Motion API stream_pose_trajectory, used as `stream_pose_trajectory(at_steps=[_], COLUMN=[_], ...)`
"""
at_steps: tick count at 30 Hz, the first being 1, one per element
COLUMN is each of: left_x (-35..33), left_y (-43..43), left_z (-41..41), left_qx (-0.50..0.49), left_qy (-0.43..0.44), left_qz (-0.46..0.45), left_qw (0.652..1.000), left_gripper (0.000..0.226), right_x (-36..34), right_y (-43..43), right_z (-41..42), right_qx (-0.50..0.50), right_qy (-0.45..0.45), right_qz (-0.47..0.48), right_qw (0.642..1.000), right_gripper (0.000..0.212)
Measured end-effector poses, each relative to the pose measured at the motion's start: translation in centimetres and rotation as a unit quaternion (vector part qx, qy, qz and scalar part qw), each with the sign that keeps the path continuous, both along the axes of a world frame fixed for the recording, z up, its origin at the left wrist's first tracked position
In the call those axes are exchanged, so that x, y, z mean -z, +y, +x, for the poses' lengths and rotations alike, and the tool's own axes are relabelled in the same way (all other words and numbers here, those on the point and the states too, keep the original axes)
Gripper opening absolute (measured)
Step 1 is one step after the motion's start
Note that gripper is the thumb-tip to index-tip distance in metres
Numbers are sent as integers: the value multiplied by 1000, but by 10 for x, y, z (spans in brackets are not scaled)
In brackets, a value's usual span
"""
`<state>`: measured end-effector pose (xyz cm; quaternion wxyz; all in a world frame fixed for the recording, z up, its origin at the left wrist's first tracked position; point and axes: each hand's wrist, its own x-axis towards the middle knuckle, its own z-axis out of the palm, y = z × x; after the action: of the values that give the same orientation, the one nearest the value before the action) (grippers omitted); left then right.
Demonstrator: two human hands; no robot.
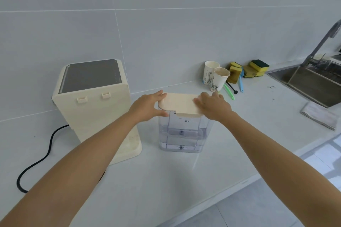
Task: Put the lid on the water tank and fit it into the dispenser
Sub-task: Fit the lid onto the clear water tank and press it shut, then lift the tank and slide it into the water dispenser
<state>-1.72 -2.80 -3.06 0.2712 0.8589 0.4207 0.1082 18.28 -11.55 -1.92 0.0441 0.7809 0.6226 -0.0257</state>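
A clear water tank, partly filled with water, stands upright on the white counter. A cream lid lies on its top. My left hand grips the lid's left end, thumb at the front edge and fingers over the back. My right hand presses flat on the lid's right end. The cream dispenser with a dark top panel stands just left of the tank, its back with two clips facing me. My left forearm crosses in front of the dispenser's lower right corner.
A black power cord trails from the dispenser across the left counter. Two paper cups, sponges and brushes sit behind the tank. A steel sink with faucet and a folded cloth are at right. The counter edge runs diagonally at lower right.
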Motion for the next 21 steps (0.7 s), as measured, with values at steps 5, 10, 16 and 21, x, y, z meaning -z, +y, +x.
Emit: stream_pose_trajectory(at_steps=[5,10,16,21], left_x=[4,15,40,60], left_y=[3,-4,-4,-2], left_z=[0,0,6,14], left_qx=[18,-2,-25,-56], left_qy=[-57,-98,-126,-81], left_qz=[-50,-103,-200,-213], left_qw=[997,990,971,972], left_gripper=[79,104,114,104], right_x=[4,9,34,66], right_y=[-8,-17,-38,-41], right_z=[-2,8,18,23], right_qx=[-3,82,83,73], right_qy=[-30,288,495,521], right_qz=[24,102,181,141], right_qw=[999,949,845,838], right_gripper=[38,68,111,112])
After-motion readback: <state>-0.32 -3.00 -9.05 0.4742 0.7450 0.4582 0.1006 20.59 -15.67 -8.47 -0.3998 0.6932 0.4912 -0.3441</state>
